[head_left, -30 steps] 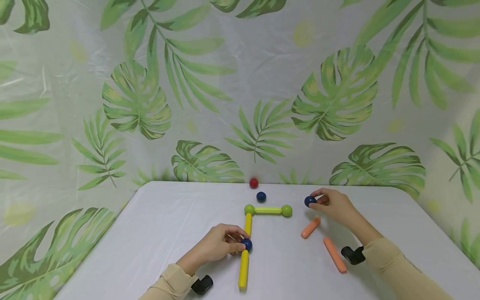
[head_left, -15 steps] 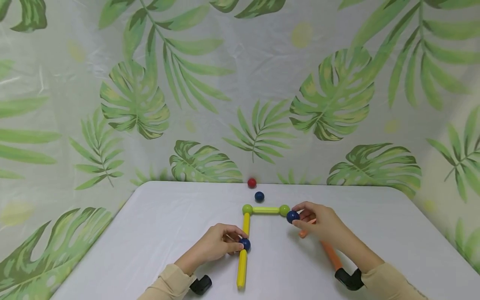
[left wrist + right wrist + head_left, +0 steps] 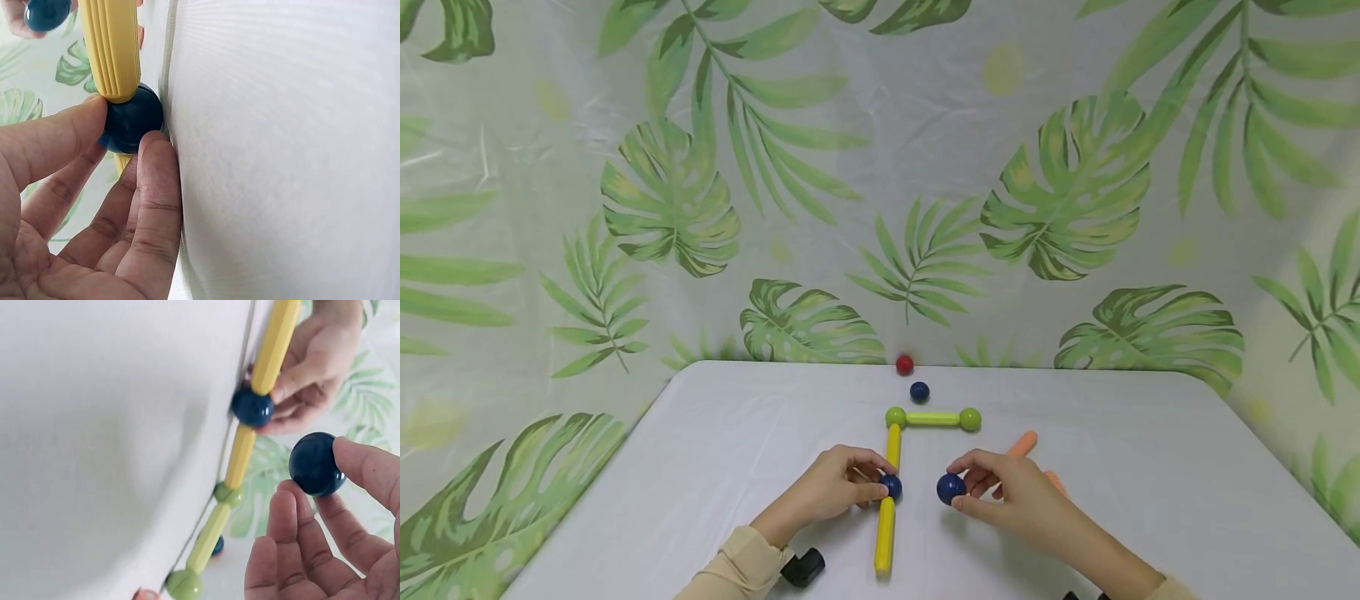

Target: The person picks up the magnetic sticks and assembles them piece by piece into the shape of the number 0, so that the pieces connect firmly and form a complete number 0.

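Observation:
My left hand (image 3: 831,487) pinches a dark blue ball (image 3: 891,487) that joins two yellow rods in a line. The near yellow rod (image 3: 884,542) points toward me, and the far yellow rod (image 3: 893,446) runs up to a green ball (image 3: 896,417). From there a yellow-green rod (image 3: 932,418) leads right to a second green ball (image 3: 970,419). Raised above the table, a second dark blue ball (image 3: 317,464) is held between the thumb and fingertips of my right hand (image 3: 1011,493), a short way right of the joined rods.
A loose blue ball (image 3: 920,392) and a red ball (image 3: 905,364) lie near the table's back edge. Two orange rods (image 3: 1023,444) lie behind my right hand, partly hidden by it. A leaf-patterned sheet (image 3: 805,208) hangs behind the white table (image 3: 737,417).
My right hand has carried its blue ball left and toward me, from beyond the orange rods to beside the yellow rods. My left hand has stayed in place on its ball.

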Motion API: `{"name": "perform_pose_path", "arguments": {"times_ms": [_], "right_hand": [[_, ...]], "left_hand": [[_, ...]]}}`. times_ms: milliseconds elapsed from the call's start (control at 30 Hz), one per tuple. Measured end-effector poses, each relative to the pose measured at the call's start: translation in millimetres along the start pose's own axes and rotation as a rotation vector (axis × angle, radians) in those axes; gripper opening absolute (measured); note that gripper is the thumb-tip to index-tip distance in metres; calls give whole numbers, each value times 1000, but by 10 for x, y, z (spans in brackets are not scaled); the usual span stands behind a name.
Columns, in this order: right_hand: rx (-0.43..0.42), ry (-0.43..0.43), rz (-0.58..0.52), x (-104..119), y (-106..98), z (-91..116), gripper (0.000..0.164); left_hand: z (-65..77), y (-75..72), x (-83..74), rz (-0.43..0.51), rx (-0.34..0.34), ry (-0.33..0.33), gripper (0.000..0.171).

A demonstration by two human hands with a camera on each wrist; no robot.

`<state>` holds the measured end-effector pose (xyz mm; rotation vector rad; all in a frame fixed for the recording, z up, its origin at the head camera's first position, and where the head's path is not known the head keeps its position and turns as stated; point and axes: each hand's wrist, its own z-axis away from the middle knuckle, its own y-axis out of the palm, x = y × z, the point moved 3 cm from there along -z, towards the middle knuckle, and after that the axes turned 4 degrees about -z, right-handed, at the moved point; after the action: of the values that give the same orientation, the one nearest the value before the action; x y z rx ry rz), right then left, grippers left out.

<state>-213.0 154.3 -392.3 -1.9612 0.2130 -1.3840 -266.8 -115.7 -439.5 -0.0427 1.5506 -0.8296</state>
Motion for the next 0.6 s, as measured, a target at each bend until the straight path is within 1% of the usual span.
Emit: {"name": "perform_pose_path", "arguments": {"times_ms": [267, 467, 533, 600], "right_hand": [[157, 70, -63, 79, 249, 53, 29], [249, 205, -102, 125, 442, 83, 27], [268, 212, -104, 140, 500, 81, 26], [279, 200, -107, 153, 551, 85, 24]], "left_hand": [[-2, 0, -8, -9, -3, 5, 18], [1, 3, -15, -3, -3, 16, 18], [3, 2, -17, -3, -3, 18, 18], [1, 1, -13, -4, -3, 16, 18]]}}
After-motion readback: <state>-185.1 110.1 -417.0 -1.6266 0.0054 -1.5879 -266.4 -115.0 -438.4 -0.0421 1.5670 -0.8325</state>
